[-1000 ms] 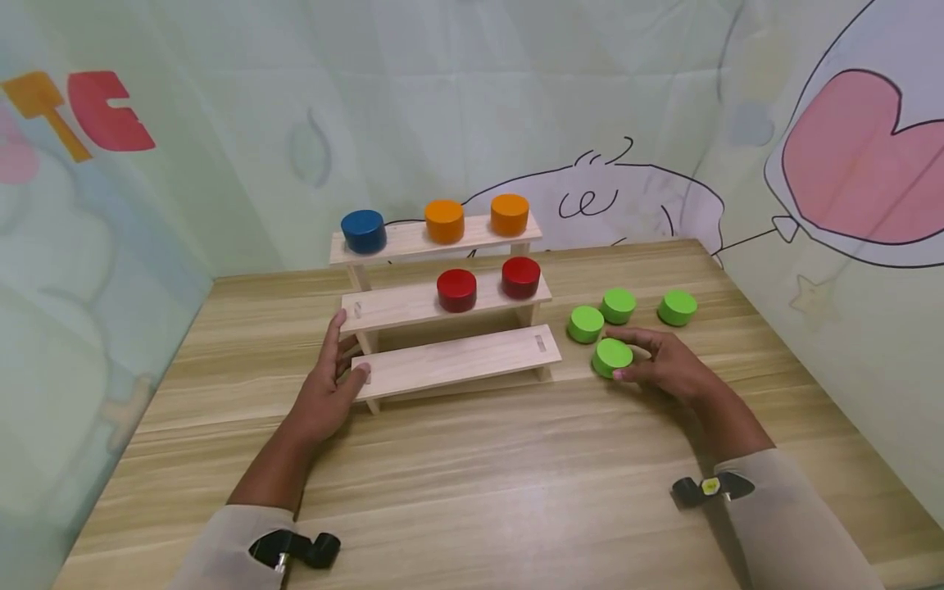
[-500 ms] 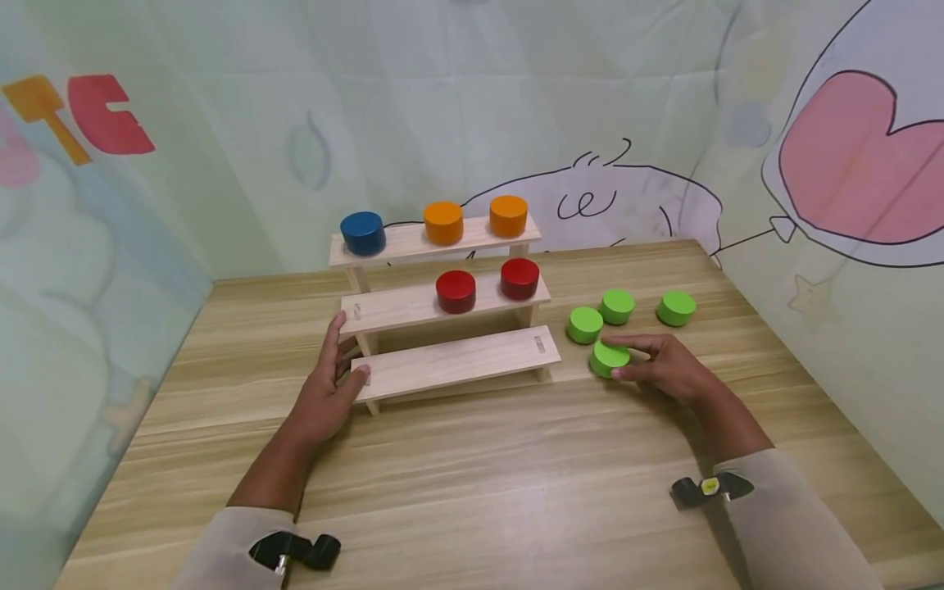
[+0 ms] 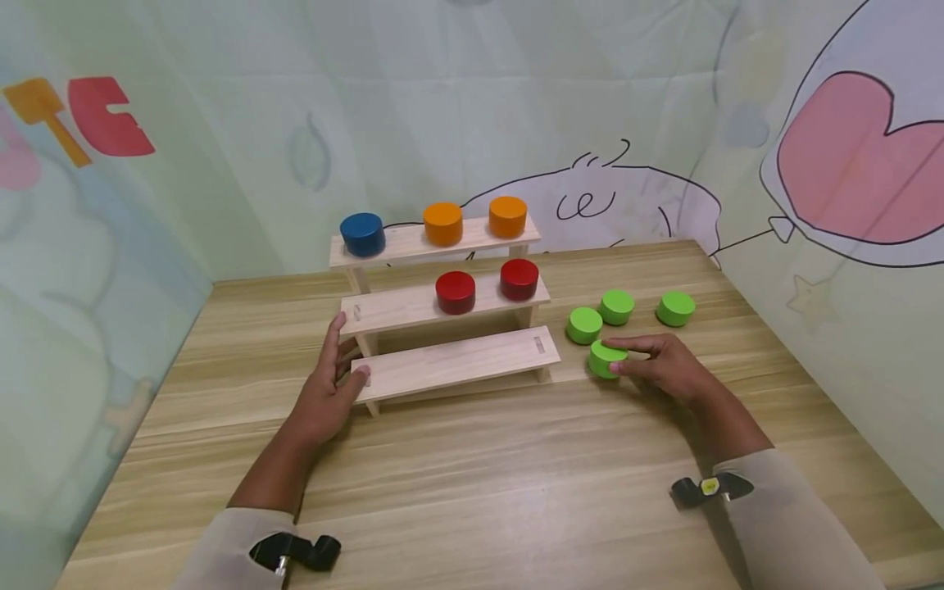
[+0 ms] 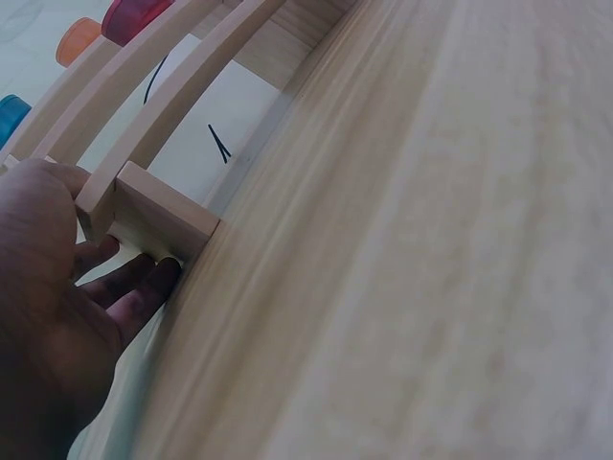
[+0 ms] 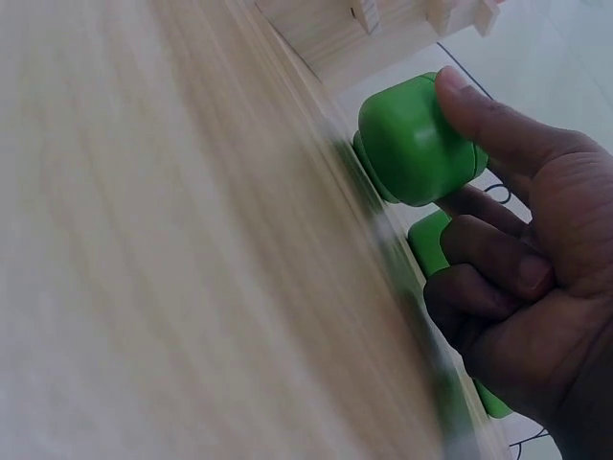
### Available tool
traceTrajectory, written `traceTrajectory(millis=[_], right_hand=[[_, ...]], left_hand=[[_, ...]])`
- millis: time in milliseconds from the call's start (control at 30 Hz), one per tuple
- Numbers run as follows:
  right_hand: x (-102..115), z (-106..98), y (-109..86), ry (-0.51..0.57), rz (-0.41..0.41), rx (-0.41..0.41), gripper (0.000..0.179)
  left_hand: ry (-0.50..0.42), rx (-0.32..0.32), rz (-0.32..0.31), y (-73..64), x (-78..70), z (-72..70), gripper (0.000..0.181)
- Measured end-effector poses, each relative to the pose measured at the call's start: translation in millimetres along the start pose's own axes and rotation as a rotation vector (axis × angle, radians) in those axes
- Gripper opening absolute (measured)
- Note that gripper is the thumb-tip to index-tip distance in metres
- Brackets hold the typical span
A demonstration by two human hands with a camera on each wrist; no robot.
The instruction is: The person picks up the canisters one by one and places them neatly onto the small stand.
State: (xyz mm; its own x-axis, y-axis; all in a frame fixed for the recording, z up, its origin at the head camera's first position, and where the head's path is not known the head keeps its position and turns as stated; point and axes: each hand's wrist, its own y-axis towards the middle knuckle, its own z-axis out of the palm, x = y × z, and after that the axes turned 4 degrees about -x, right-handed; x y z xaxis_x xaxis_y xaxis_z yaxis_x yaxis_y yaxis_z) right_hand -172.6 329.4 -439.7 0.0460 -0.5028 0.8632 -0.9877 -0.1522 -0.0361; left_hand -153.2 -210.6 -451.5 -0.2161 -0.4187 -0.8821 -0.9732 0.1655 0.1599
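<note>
A three-step wooden display stand (image 3: 457, 360) stands on the table. My left hand (image 3: 329, 393) holds its left end, thumb on top of the lowest step and the other fingers round the side by the leg. On the right, my right hand (image 3: 667, 366) pinches a green round block (image 3: 606, 360) between thumb and index finger; in the right wrist view the remaining fingers curl into the palm. Close behind that block are two more green blocks, one nearer (image 3: 584, 325) and one farther (image 3: 616, 307). Another green block (image 3: 674, 309) lies farther right.
On the top step sit a blue block (image 3: 362, 234) and two orange blocks, one mid-step (image 3: 442, 224) and one at the right (image 3: 507, 217). The middle step bears two red blocks, left (image 3: 455, 292) and right (image 3: 519, 279). A printed cloth (image 3: 472, 98) hangs behind the table (image 3: 501, 492).
My right hand has shifted very slightly left with the green block, its index finger now lying against the block's far edge. The left hand and the stand have stayed put.
</note>
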Motion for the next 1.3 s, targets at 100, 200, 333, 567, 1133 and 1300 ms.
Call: traceTrajectory(millis=[100, 200, 333, 567, 1133, 1300], right_hand=[[0.8, 0.2, -1.4, 0.002, 0.000, -0.001, 0.050], [2.0, 0.5, -3.3, 0.002, -0.008, -0.003, 0.047], [3.1, 0.9, -5.0, 0.014, -0.037, -0.014, 0.043], [4.9, 2.7, -4.0, 0.055, -0.117, -0.049, 0.042], [31.8, 15.9, -17.9, 0.188, -0.232, -0.240, 0.038], [39.5, 21.7, -20.1, 0.265, -0.327, -0.293, 0.043]], left_hand=[[0.002, -0.002, 0.001, -0.2, 0.3, -0.2, 0.086], [0.010, -0.003, 0.001, -0.5, 0.2, 0.0, 0.086], [0.014, -0.003, -0.003, -1.4, -0.8, 0.2, 0.086], [0.013, -0.002, -0.005, -2.1, -1.4, -0.5, 0.086], [-0.003, 0.000, 0.008, -0.5, -0.5, 0.5, 0.086], [-0.001, -0.004, -0.002, -1.1, -1.1, -0.3, 0.087]])
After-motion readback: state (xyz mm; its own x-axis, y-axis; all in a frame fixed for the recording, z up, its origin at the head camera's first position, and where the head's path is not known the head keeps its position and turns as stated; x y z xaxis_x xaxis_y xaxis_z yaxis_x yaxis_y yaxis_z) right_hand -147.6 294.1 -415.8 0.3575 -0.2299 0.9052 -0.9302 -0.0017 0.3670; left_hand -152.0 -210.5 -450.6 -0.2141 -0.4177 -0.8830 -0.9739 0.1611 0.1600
